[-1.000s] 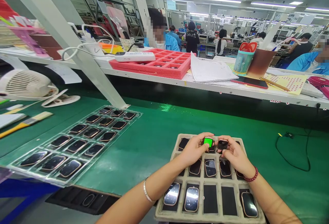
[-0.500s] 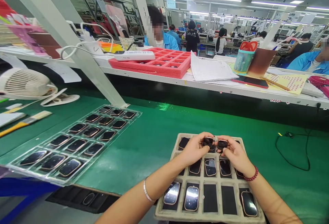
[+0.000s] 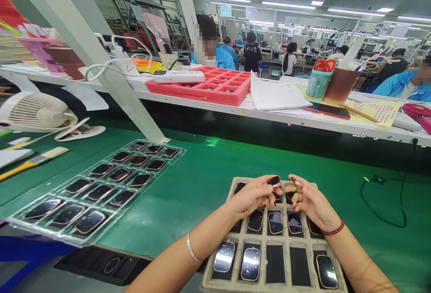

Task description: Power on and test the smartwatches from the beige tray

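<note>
Both hands are over the far part of a beige compartment tray (image 3: 262, 238), each gripping a smartwatch body without a strap. My left hand (image 3: 251, 196) pinches a dark watch (image 3: 274, 181) by its edges, its glossy face tilted. Between the fingers of my right hand (image 3: 312, 202), another watch (image 3: 295, 180) is turned nearly edge-on. Under them, gold-rimmed watches lie in the tray's black-lined pockets, including a middle-row watch (image 3: 275, 222). In the near row, two pockets show bare black lining between a left watch (image 3: 251, 264) and a right watch (image 3: 326, 271). My hands partly hide the far row.
A clear plastic tray (image 3: 129, 203) of similar watches lies left on the green mat (image 3: 188, 194). Behind stands a white shelf (image 3: 215, 104) with a red foam tray (image 3: 202, 95), papers (image 3: 276, 91) and cups. A slanted post (image 3: 111, 86), fan (image 3: 33, 111), brush (image 3: 37, 163) and black cable (image 3: 373, 210) are around.
Both hands have turned the two watches from face-up to tilted, the right one nearly edge-on. The fingers have curled round, and the hands have moved slightly apart.
</note>
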`<state>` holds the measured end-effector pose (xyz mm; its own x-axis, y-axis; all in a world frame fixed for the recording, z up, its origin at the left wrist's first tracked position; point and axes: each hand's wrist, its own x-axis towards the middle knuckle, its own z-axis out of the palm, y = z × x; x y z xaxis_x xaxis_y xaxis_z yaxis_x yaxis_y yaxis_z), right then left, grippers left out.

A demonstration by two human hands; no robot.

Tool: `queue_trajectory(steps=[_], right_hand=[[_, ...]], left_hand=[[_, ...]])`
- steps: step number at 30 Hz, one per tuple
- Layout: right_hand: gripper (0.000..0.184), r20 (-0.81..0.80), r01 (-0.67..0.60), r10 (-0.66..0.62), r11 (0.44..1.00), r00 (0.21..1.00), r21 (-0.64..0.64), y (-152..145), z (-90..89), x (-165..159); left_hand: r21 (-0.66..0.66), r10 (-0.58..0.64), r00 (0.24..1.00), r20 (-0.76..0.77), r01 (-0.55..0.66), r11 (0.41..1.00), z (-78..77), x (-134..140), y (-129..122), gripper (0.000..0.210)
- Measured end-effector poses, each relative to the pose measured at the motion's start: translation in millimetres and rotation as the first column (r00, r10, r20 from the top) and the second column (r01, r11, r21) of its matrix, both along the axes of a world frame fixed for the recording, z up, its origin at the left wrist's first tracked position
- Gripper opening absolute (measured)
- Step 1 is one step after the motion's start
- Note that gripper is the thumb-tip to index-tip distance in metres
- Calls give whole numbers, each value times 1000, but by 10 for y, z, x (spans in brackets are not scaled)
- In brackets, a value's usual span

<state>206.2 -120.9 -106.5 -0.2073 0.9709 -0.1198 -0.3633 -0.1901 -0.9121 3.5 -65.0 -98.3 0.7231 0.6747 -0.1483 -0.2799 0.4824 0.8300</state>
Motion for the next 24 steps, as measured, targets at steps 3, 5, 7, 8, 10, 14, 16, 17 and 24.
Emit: queue_trajectory(steps=[3,5,7,8,10,14,16,17,24], right_hand=[[54,-73,-93,86,992,994,-89,30,-9,71],[56,-109,-114,101,986,989,-122,45,-18,103],[54,-125,-110,94,985,988,-130,48,-19,113],[52,-124,-107,92,987,988,-122,45,-16,109],[43,-94,-96,87,992,992,-86,30,-5,81],[55,42,-27,26,999,999,21,-6,5,-25],[56,109,6,-15,997,994,82,-17,-8,-77],[55,144,17,-32,994,989,107,-20,-18,-96],[29,349,39,-112,977,930,210,-26,-46,-137]], left_hand=[[-200,-40,998,54,50,979,-1,-21,69,49],[-279,-64,996,61,78,957,-11,-28,103,56],[-297,-59,996,62,75,952,-16,-28,111,56],[-283,-47,997,58,62,957,-16,-25,103,52],[-195,-11,1000,19,15,981,-13,-12,65,43],[132,93,987,-132,-76,988,-33,43,-42,52],[256,141,976,-165,-96,962,-56,70,-78,52],[301,155,973,-170,-98,949,-67,80,-89,52],[390,168,949,-268,-52,919,-31,84,-112,43]])
